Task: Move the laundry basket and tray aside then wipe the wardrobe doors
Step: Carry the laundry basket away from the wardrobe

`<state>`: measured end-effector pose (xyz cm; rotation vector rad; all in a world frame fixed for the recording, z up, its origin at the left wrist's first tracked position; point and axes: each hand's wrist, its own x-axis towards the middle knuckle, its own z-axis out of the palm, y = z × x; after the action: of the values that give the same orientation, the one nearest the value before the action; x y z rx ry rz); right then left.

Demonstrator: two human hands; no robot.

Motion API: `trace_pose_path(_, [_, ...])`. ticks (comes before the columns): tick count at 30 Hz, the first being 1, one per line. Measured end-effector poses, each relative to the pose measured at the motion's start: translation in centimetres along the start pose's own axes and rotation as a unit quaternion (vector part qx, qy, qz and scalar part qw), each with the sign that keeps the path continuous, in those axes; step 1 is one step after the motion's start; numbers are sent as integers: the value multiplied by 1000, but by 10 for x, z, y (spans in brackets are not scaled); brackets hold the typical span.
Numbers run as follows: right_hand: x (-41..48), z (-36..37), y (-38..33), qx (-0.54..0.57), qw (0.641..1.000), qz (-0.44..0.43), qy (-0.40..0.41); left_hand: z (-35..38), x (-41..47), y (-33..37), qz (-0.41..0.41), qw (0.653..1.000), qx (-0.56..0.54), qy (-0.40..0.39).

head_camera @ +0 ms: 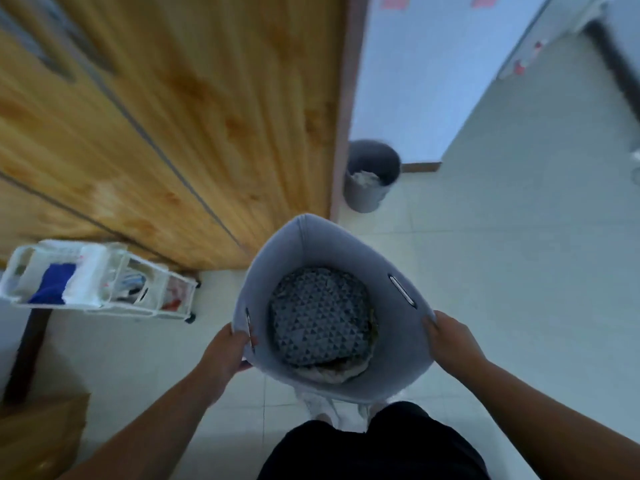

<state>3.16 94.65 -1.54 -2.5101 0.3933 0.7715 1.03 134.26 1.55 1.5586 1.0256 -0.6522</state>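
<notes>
Left hand and right hand grip the basket rim, beside the wardrobe doors; its wall hides the right fingers. The blurred tray stands left, contents indistinct.

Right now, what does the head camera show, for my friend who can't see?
A left hand and right hand grip the rim of a grey laundry basket holding patterned cloth. Wooden wardrobe doors stand behind, a white tray at their foot, a grey bin beyond.
</notes>
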Motion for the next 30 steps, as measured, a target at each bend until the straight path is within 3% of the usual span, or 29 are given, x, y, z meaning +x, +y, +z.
trace_pose_path(6, [-24, -34, 115, 94, 989, 108, 48, 112, -17, 49, 31, 992, 106, -53])
trace_pose_path(15, [-45, -97, 244, 190, 951, 221, 101, 286, -37, 116, 97, 954, 260, -117])
trace_pose_path(23, [-17, -141, 301, 263, 898, 314, 160, 441, -21, 201, 112, 924, 327, -163])
trace_pose_path(30, [32, -201, 335, 303, 849, 389, 191, 566, 6, 286, 135, 877, 398, -234])
